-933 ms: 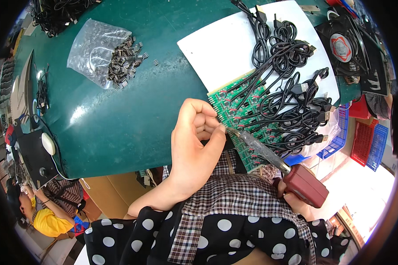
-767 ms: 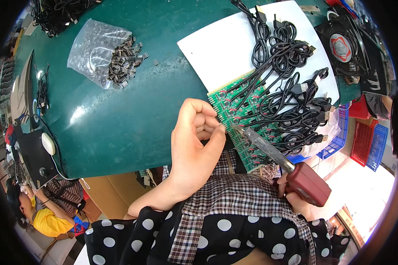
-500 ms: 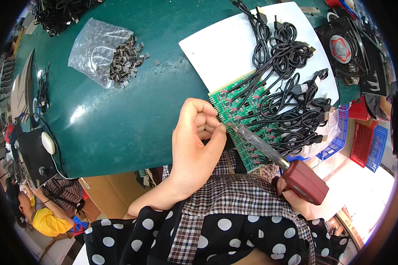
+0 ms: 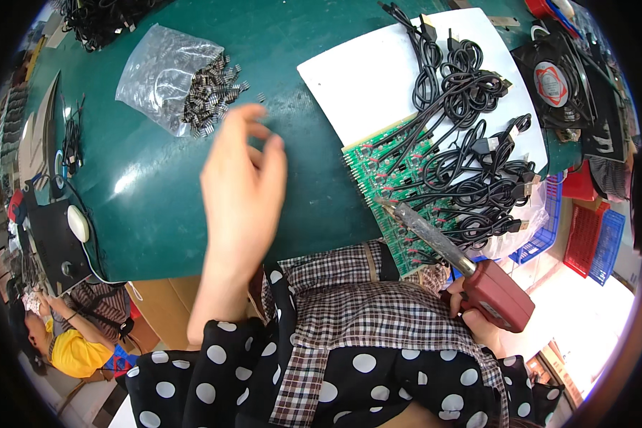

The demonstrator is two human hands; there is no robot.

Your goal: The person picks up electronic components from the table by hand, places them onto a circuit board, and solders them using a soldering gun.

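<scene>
My left hand (image 4: 242, 178) hovers over the green table, just below a pile of small metal-pinned connectors (image 4: 205, 100). Its thumb and index finger are apart, and I see nothing between them; the other fingers are curled and slightly blurred. My right hand (image 4: 478, 324) is wrapped around the dark red handle of a soldering iron (image 4: 439, 242). The iron's tip rests at or just above a panel of green circuit boards (image 4: 399, 207); contact is unclear. Rows of pins line the panel's left edge, and black USB cables (image 4: 471, 153) run from the boards.
The connectors spill from a clear plastic bag (image 4: 160, 75). Under the cables lies a white board (image 4: 357, 78). A black fan (image 4: 553, 82) stands at far right, near blue and red baskets (image 4: 606, 242). At left is a black control box (image 4: 53, 239); a person in yellow (image 4: 82, 349) sits beyond.
My left hand has left the circuit boards' pinned edge and moved left and up toward the connector pile, its fingers parting. My right hand keeps the soldering iron at nearly the same spot.
</scene>
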